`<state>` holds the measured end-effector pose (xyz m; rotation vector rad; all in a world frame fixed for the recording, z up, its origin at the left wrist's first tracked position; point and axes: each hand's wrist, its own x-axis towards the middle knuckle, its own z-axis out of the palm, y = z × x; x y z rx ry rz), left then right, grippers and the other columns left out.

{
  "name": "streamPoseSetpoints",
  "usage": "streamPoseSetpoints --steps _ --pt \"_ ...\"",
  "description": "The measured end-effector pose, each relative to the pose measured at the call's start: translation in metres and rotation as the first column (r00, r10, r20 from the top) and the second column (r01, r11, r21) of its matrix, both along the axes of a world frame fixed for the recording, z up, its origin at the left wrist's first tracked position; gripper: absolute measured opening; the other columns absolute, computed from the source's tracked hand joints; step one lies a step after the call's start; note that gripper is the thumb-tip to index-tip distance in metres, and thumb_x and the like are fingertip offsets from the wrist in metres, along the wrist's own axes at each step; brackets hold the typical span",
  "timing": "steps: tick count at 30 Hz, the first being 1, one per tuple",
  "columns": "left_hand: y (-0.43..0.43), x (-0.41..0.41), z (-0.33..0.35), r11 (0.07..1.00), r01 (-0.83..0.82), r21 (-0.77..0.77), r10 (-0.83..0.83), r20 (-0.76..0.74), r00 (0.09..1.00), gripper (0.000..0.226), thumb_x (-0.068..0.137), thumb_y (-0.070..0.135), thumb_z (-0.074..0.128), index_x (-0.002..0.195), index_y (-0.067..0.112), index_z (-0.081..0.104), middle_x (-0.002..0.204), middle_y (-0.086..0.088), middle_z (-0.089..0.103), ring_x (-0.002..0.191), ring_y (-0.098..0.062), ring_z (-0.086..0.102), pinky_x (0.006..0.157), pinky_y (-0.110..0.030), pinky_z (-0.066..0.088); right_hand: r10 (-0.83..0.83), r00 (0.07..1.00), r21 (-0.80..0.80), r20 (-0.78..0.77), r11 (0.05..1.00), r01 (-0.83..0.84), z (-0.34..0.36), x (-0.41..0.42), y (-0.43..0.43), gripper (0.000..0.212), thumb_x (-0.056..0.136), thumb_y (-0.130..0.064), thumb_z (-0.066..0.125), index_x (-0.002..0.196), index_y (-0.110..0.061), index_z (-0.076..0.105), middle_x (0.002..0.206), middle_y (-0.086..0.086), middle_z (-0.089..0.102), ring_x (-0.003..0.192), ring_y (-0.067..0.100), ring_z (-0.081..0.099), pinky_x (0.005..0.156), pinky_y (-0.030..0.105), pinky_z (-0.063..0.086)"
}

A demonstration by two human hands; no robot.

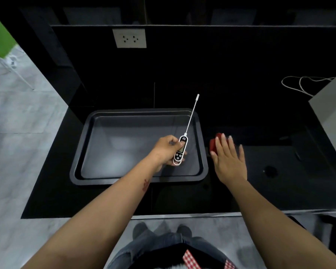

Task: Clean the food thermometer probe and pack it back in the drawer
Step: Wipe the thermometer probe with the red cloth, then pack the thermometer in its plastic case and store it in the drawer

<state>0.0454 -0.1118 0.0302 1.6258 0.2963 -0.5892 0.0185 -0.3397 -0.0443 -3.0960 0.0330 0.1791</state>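
Gripping thermometer (180, 150) body in my left hand (166, 148) over tray (76, 167), probe pointing away, slightly right. My right hand (229, 162) spread flat, fingers over red cloth (214, 143) on counter, nearer it than left. Probe just left of cloth.

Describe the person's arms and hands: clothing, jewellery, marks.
Both arms are bare to the frame edge: no sleeves, gloves, watch or bands. The left hand and right hand show no rings. The left forearm carries a small red mark near the wrist.
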Motion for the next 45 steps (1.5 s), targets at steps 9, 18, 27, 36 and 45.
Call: streamPoseSetpoints --steps 9,18,27,36,45 --pt "0.018 0.004 -0.008 0.995 -0.095 0.005 0.096 -0.059 0.994 0.014 0.098 0.018 0.057 0.09 0.017 0.046 0.1 -0.014 0.069 0.078 -0.024 0.069 0.066 -0.036 0.059 0.032 0.965 0.024 0.259 0.999 -0.04 0.025 0.012 0.029 0.061 0.101 -0.051 0.013 0.156 -0.024 0.011 0.164 0.001 0.006 0.151 0.016 -0.003 0.121 0.047 -0.002" --pt "0.028 0.003 -0.006 0.978 -0.201 -0.051 0.195 -0.098 0.976 0.017 0.101 0.019 0.049 0.086 0.019 0.042 0.08 -0.003 0.061 0.067 -0.014 0.057 0.077 -0.033 0.052 0.38 0.882 0.108 0.278 0.9 -0.422 0.042 0.019 0.107 0.069 0.091 -0.06 0.034 0.139 -0.015 0.052 0.151 0.003 0.043 0.145 0.016 0.031 0.12 0.043 0.007" --pt "0.055 -0.009 -0.016 0.983 -0.11 0.147 0.108 0.021 0.994 0.017 0.102 0.026 0.045 0.087 0.02 0.05 0.095 -0.007 0.071 0.092 -0.026 0.065 0.088 -0.036 0.051 0.37 0.916 0.123 0.157 0.913 -0.39 0.025 0.019 0.123 0.05 0.1 -0.031 0.046 0.143 -0.006 0.043 0.15 0.009 0.045 0.144 0.018 0.033 0.121 0.037 0.007" --pt "0.091 -0.031 -0.04 0.389 0.099 0.916 -0.543 0.141 0.828 0.058 0.103 0.042 0.031 0.156 0.024 0.015 0.165 -0.002 0.001 0.151 -0.021 -0.009 0.122 -0.039 -0.002 0.378 0.925 0.038 0.038 0.924 -0.38 0.005 0.013 0.124 0.051 0.101 -0.026 0.046 0.146 -0.005 0.039 0.156 0.012 0.034 0.146 0.023 0.03 0.12 0.037 0.012" --pt "0.099 -0.039 -0.05 0.215 0.219 0.952 -0.617 -0.041 0.786 0.061 0.102 0.05 0.017 0.156 0.027 0.001 0.165 -0.002 -0.007 0.149 -0.02 -0.019 0.12 -0.049 -0.011 0.266 0.962 0.008 -0.063 0.964 -0.266 0.009 0.006 0.13 0.055 0.105 -0.03 0.027 0.156 -0.014 0.011 0.164 0.002 0.01 0.151 0.015 0.006 0.122 0.036 0.003"
